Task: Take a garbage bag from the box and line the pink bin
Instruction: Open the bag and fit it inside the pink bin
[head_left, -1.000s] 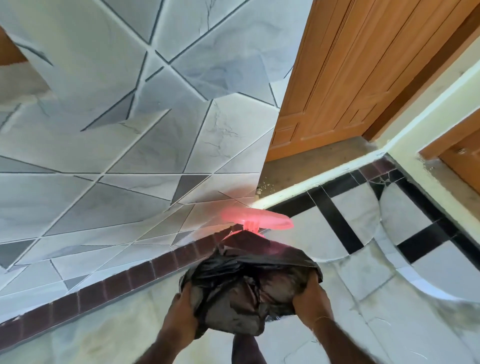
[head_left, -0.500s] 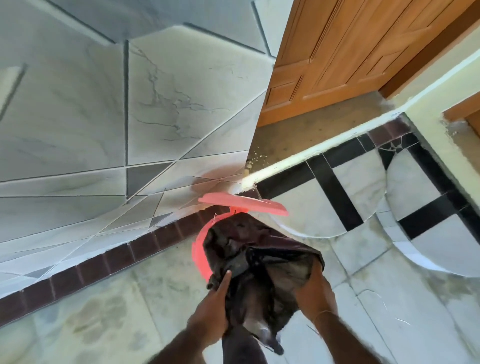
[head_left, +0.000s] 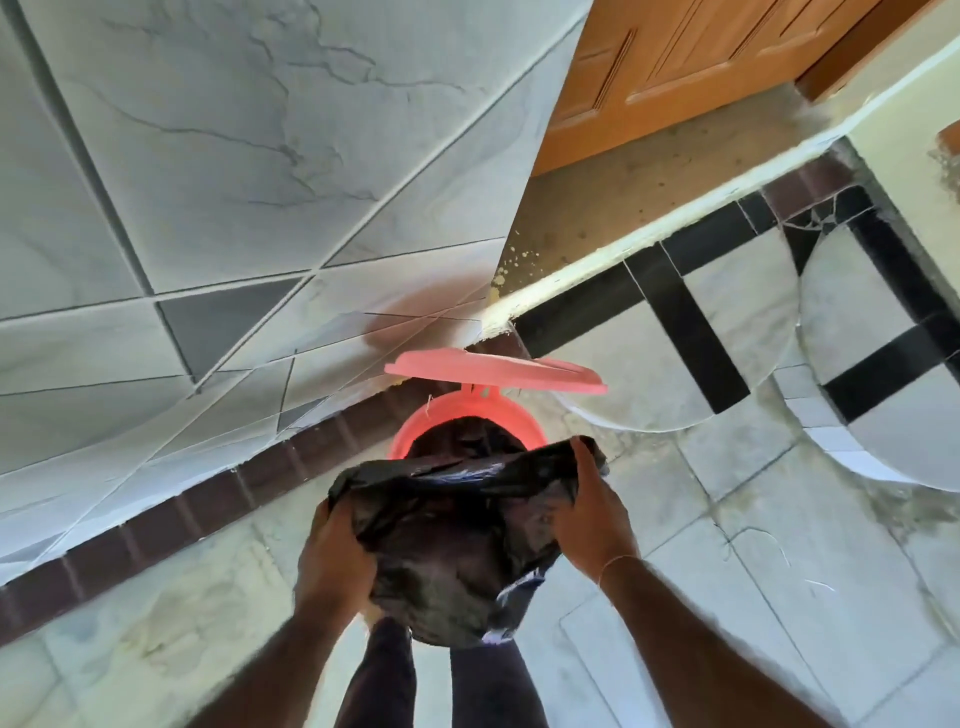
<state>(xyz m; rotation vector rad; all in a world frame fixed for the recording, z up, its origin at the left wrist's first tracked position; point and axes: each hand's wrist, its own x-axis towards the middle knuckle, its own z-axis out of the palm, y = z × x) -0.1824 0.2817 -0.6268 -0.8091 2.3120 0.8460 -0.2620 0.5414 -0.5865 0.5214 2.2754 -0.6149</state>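
The pink bin (head_left: 522, 421) stands on the floor against the tiled wall, its pink lid (head_left: 493, 370) tipped up and open behind it. A crumpled black garbage bag (head_left: 457, 519) hangs over the bin's near rim, its far part dipping into the bin mouth. My left hand (head_left: 332, 561) grips the bag's left side. My right hand (head_left: 592, 514) grips its right edge, fingers up by the rim. The bin's body is hidden under the bag. No box shows in view.
A grey marble-tile wall (head_left: 208, 208) with a dark red skirting strip (head_left: 208, 499) runs on the left. A wooden door (head_left: 675, 67) and a raised pale step edge (head_left: 649, 244) lie beyond the bin. My legs (head_left: 441, 675) stand just before it.
The view has tilted down and closer to the bin. The bag has spread wider between my hands, and the bin's pink rim and dark mouth now show beyond it.
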